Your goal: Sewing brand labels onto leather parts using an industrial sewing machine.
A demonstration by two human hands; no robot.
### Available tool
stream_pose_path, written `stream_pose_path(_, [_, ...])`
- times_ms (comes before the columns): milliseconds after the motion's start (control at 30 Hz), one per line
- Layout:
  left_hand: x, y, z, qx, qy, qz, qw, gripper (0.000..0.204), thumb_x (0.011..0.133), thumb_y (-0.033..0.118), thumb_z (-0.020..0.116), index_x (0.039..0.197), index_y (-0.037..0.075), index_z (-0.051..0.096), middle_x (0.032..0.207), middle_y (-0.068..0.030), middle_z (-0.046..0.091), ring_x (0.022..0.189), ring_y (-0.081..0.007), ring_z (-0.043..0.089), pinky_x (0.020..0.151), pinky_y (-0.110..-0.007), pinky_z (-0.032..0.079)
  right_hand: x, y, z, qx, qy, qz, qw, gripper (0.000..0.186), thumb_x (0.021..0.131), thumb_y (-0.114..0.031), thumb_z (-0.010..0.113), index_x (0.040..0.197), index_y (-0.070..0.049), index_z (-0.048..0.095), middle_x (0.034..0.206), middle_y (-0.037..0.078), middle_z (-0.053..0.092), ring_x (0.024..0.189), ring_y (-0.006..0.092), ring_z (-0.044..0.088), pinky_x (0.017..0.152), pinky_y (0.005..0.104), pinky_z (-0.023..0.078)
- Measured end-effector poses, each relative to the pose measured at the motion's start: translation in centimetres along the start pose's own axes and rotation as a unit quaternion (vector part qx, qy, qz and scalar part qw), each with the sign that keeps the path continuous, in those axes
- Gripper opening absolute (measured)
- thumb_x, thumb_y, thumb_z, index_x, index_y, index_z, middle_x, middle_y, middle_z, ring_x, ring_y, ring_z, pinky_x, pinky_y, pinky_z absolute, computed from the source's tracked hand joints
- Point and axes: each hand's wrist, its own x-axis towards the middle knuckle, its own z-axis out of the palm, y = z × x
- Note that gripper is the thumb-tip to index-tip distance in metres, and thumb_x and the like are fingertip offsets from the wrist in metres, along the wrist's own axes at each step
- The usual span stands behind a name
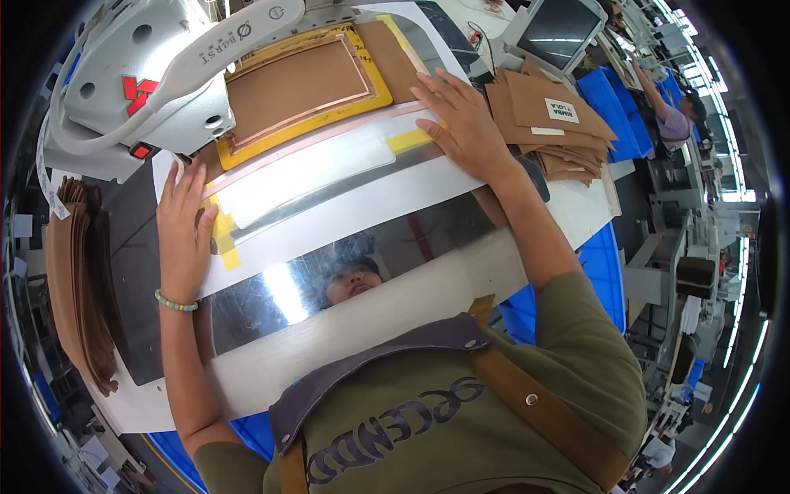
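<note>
My left hand rests with fingers stretched out at the left end of a white board, its thumb close to a strip of yellow tape. My right hand lies with fingers spread at the board's right end, over yellow tape and the edge of a brown sheet. Between the hands is a shiny clear-edged plate taped down at both ends. Beyond it a yellow rectangular frame with a copper-coloured inner edge lies around a brown panel. Neither hand holds anything.
A white press machine with a long handle overhangs the far left. A mirror-like metal plate lies nearer me. Brown pieces are stacked at left and right. Blue bins and a monitor stand beyond; another person works far right.
</note>
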Motion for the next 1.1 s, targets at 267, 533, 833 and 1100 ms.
stream_pose_path(267, [-0.8,-1.4,0.0,0.038,-0.008,0.001,0.999,0.055,0.106,0.021,0.062,0.160,0.012,0.054,0.169,-0.0118,0.046,0.161,-0.0364,0.031,0.130,-0.049,0.026,0.0,0.0,-0.1,0.013,-0.060,0.006,0.998,0.049,0.110,-0.043,0.059,0.146,-0.010,0.066,0.161,0.009,0.055,0.157,0.0332,0.037,0.128,0.0524,0.028])
stream_pose_path(533, [-0.5,-0.4,-0.4,0.054,0.028,-0.010,0.998,0.052,0.102,0.026,0.067,0.154,0.017,0.063,0.170,-0.0114,0.046,0.161,-0.0368,0.032,0.129,-0.051,0.028,0.2,-0.5,0.2,0.041,-0.026,0.009,0.999,0.055,0.111,-0.047,0.054,0.154,-0.012,0.059,0.165,0.009,0.051,0.160,0.0335,0.033,0.130,0.0567,0.024])
stream_pose_path(833, [-1.2,-1.5,-0.7,-0.002,-0.006,0.001,1.000,0.050,0.101,0.025,0.069,0.149,0.014,0.066,0.167,-0.0127,0.049,0.158,-0.0381,0.036,0.128,-0.049,0.031,0.3,-0.5,-0.3,-0.012,-0.098,-0.001,0.995,0.055,0.112,-0.048,0.051,0.155,-0.015,0.059,0.168,0.007,0.047,0.163,0.0330,0.027,0.132,0.0549,0.020])
stream_pose_path(1100, [-0.7,-1.4,-0.4,-0.071,0.095,-0.015,0.993,0.071,0.102,0.030,0.070,0.165,0.011,0.045,0.170,-0.0189,0.041,0.157,-0.0399,0.036,0.129,-0.049,0.030,0.2,-0.9,-0.8,-0.003,-0.092,0.013,0.996,0.054,0.112,-0.044,0.052,0.158,-0.017,0.057,0.170,0.006,0.045,0.163,0.0322,0.027,0.133,0.0508,0.019])
